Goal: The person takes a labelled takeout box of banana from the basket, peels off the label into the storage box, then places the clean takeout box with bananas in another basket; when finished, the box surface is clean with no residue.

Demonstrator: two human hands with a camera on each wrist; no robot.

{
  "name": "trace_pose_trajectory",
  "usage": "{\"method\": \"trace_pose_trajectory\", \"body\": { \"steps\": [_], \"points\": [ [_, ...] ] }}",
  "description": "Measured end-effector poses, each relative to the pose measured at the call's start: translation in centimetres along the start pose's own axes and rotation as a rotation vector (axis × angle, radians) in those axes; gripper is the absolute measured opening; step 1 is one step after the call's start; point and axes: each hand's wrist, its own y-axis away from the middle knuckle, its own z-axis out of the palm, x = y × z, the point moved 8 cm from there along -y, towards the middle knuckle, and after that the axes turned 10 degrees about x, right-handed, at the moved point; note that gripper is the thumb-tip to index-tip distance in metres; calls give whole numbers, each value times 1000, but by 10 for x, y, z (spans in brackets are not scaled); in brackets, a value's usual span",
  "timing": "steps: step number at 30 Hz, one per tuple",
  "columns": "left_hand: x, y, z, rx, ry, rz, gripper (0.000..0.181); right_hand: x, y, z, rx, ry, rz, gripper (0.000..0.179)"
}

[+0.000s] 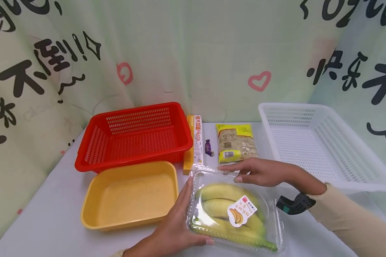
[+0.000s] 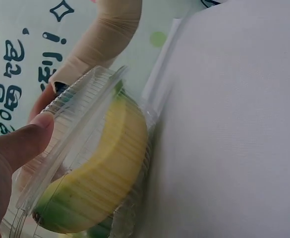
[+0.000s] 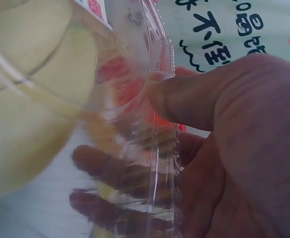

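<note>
A clear plastic clamshell box [image 1: 272, 217] of yellow-green bananas [image 1: 217, 194] is held at the front middle, with a white banana label [image 1: 242, 211] on its lid. My left hand [image 1: 177, 221] grips the box's left side; in the left wrist view its thumb [image 2: 35, 134] presses the lid's edge. At the far edge, my right hand [image 1: 260, 172] pinches the rim. The right wrist view shows that thumb [image 3: 184, 101] on the lid's edge, while the fingers [image 3: 115, 171] show through the plastic behind it.
To the left are a red basket [image 1: 83, 157] and a yellow tray [image 1: 128, 225]. Behind the box lie a pasta box [image 1: 197, 139], a purple wrapped candy [image 1: 208, 148] and a yellow-labelled bag [image 1: 238, 142]. A white basket [image 1: 334, 185] stands right, before a printed curtain [image 1: 193, 53].
</note>
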Motion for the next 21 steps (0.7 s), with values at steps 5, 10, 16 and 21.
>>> {"method": "trace_pose_trajectory", "body": {
  "steps": [5,10,16,21],
  "points": [
    [-5,-1,1,20,12,-27,137,3,-5,2,-17,42,-16,50],
    [-14,1,5,6,17,-74,135,9,-8,6,-37,57,-14,51],
    [-18,2,8,-12,12,-77,133,19,-9,3,-12,-2,53,43],
    [-24,3,7,-1,34,-101,132,19,-12,-3,24,38,88,36]
  ]
}}
